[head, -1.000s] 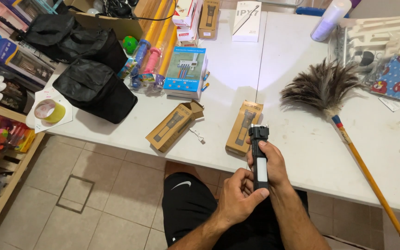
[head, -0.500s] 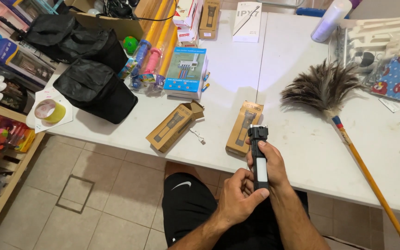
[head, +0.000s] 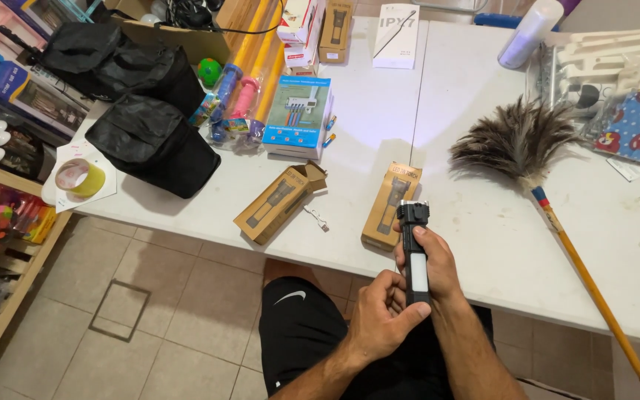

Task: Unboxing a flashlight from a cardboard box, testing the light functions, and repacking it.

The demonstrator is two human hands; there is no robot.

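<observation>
Two brown cardboard boxes (head: 279, 202) (head: 391, 205) on white table (head: 483, 244) | right hand (head: 432, 261) clamped round black plastic torch (head: 414, 248) | left hand (head: 383, 318) closed, apparently touching its base

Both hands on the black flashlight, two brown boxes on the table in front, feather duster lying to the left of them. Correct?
Not quite: the head view shows the feather duster lying to the right of the two brown boxes, not the left. The rest holds: the left hand and right hand both grip the black flashlight.
</observation>
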